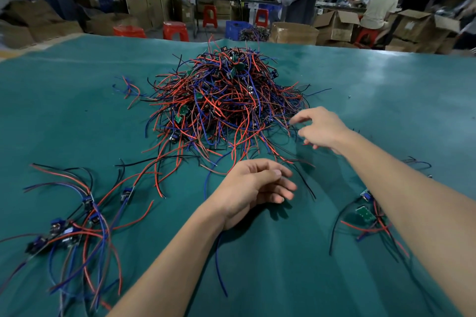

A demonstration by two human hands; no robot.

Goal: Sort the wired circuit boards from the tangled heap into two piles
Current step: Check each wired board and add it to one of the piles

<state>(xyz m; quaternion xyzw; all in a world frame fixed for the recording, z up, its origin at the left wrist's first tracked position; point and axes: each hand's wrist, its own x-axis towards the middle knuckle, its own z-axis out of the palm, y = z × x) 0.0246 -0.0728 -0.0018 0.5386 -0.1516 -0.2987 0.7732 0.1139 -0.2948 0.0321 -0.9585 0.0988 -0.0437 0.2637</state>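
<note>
Where the view falls: seen from the person's head, looking forward and down over a wide worktop (77, 90) covered in teal cloth.
Heap: a tall tangle of red, blue and black wires (226, 100) with small circuit boards caught in it, at the middle of the worktop, farther from the person than both hands.
Left pile: a loose group of wired boards (69, 229) on the near left, with blue parts on the boards and long red, blue and black leads trailing out. It is well apart from the heap.
Right pile: a smaller group (368, 216) on the near right, partly hidden behind the right forearm; one green board shows face up among red and black wires.
Left hand (257, 188): just in front of the heap's near edge, fingers loosely curled and relaxed, gripping nothing. Stray wire ends lie close to its fingertips.
Right hand (322, 128): at the heap's right fringe, thumb and forefinger drawn close together around thin wire ends. Whether they actually pinch a wire cannot be told.
Loose wires: a few red and blue leads (131, 90) lie alone to the left of the heap.
Background: cardboard boxes (334, 26), red stools (175, 29) and seated people (378, 8) at other tables, blurred.
</note>
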